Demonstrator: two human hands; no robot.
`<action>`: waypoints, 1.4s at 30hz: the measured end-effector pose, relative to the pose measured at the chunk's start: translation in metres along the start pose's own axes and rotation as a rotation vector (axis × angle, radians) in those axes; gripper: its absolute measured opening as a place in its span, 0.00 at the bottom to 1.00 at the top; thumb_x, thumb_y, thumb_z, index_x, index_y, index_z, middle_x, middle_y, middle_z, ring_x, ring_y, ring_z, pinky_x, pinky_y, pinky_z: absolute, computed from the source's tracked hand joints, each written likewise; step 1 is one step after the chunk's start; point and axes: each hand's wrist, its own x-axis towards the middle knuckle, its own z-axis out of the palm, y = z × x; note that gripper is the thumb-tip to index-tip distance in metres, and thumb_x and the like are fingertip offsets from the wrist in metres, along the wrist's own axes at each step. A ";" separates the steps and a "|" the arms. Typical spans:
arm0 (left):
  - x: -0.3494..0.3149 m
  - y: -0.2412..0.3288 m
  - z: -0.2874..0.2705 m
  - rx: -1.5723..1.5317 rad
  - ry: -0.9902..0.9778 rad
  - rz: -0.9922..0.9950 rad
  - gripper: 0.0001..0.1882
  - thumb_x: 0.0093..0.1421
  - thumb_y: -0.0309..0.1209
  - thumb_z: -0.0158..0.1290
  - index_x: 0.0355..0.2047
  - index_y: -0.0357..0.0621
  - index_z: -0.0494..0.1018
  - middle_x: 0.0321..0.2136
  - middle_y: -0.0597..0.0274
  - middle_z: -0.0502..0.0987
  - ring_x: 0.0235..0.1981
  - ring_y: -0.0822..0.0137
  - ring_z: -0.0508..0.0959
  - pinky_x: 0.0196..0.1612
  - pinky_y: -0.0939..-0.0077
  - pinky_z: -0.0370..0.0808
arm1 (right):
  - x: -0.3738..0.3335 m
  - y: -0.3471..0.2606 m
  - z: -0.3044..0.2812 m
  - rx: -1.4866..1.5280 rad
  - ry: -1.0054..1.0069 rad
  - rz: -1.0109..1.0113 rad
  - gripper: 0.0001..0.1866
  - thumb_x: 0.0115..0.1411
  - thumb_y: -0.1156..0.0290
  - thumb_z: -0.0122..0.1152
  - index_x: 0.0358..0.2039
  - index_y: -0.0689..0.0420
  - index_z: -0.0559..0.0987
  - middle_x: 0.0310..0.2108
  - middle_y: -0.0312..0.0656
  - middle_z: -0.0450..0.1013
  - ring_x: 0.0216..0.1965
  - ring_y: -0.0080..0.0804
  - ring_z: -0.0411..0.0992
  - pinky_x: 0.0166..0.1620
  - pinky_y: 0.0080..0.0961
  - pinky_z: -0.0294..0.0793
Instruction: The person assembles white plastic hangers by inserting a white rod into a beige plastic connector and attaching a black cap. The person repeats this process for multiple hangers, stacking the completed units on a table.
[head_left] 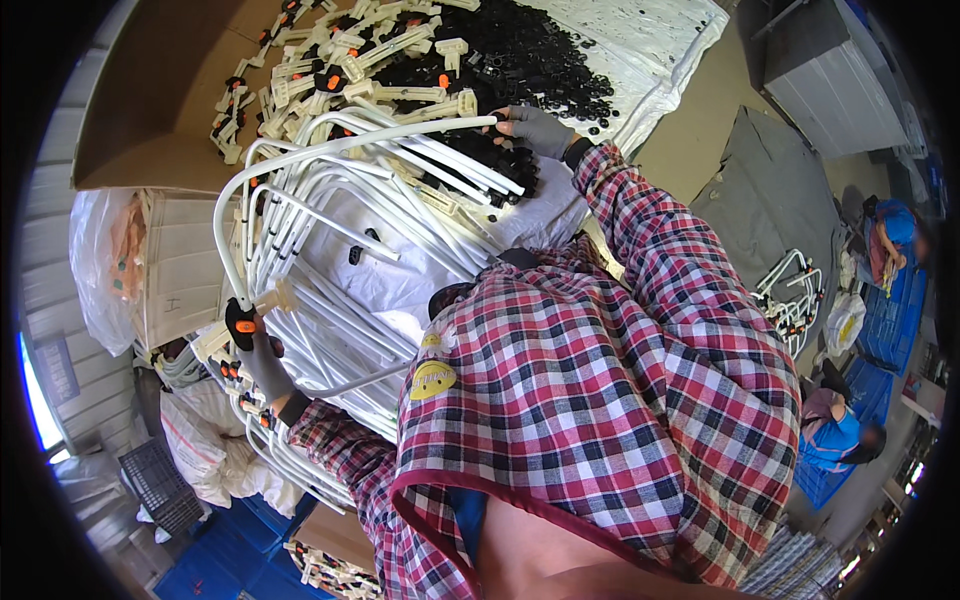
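Observation:
I hold a bent white metal tube (300, 158) between both hands. My left hand (262, 362), in a grey glove, grips its lower end, where a black end piece with an orange button (241, 325) sits. My right hand (540, 130), also gloved, grips the tube's other end at the top. Under the tube lies a stack of several similar white tubes (340, 290) on white sheeting. Just past my right hand is a heap of small black plastic parts (530, 50).
Cream plastic brackets with black and orange pieces (340, 60) lie on brown cardboard (160, 90) at the top. A white box (180, 270) and plastic bags stand left. Blue crates (230, 550) sit below. A person in blue (835, 435) sits at right near more white tubes (795, 295).

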 end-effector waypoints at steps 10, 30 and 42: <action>0.029 -0.034 -0.017 -0.158 -0.185 -0.040 0.17 0.69 0.44 0.50 0.39 0.42 0.76 0.18 0.75 0.60 0.19 0.81 0.59 0.23 0.84 0.54 | -0.038 -0.065 -0.020 -0.309 -0.327 0.074 0.18 0.67 0.63 0.57 0.49 0.64 0.76 0.45 0.42 0.79 0.40 0.22 0.78 0.45 0.18 0.76; 0.032 0.055 0.041 -0.190 -0.470 0.119 0.23 0.66 0.35 0.51 0.60 0.46 0.63 0.32 0.74 0.66 0.23 0.82 0.60 0.25 0.87 0.58 | -0.045 -0.137 0.098 -1.268 0.042 -0.285 0.26 0.60 0.43 0.58 0.39 0.55 0.79 0.20 0.47 0.73 0.24 0.51 0.74 0.29 0.43 0.67; 0.035 0.159 0.151 -0.224 -1.293 0.174 0.46 0.55 0.39 0.64 0.69 0.43 0.54 0.59 0.63 0.68 0.48 0.72 0.71 0.51 0.75 0.69 | -0.006 -0.205 0.195 -1.943 -0.062 -1.035 0.09 0.50 0.55 0.63 0.29 0.44 0.78 0.25 0.32 0.75 0.35 0.31 0.75 0.42 0.27 0.72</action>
